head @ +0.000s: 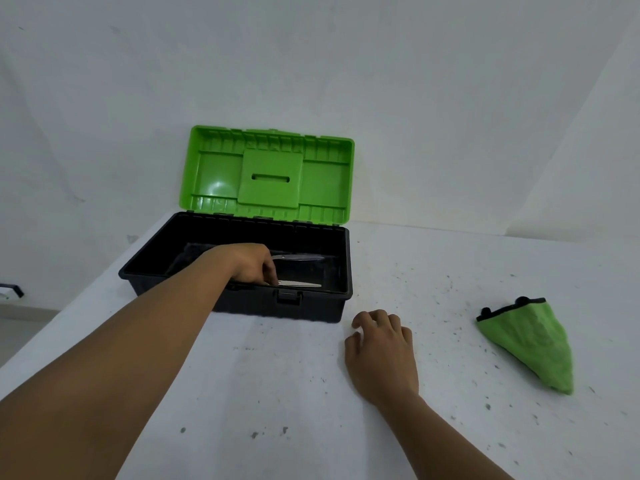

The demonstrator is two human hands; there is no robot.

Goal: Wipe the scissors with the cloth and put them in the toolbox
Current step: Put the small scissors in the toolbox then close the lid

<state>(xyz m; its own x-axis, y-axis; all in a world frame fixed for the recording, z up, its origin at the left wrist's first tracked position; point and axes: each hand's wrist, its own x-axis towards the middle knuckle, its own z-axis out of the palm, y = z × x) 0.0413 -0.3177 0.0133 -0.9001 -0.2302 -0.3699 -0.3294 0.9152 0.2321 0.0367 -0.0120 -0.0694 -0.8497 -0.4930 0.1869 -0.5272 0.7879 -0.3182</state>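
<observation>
Left hand fingers curled on scissors inside open toolbox; right hand fingers relaxed on tabletop, green cloth well right.

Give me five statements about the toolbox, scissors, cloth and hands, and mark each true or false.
1. The toolbox lid is open. True.
2. The left hand is inside the toolbox at the scissors. True.
3. The right hand holds the cloth. False: the cloth lies apart on the table, right of that hand.
4. The scissors lie on the table. False: they are in the toolbox.
5. The cloth is green. True.
</observation>
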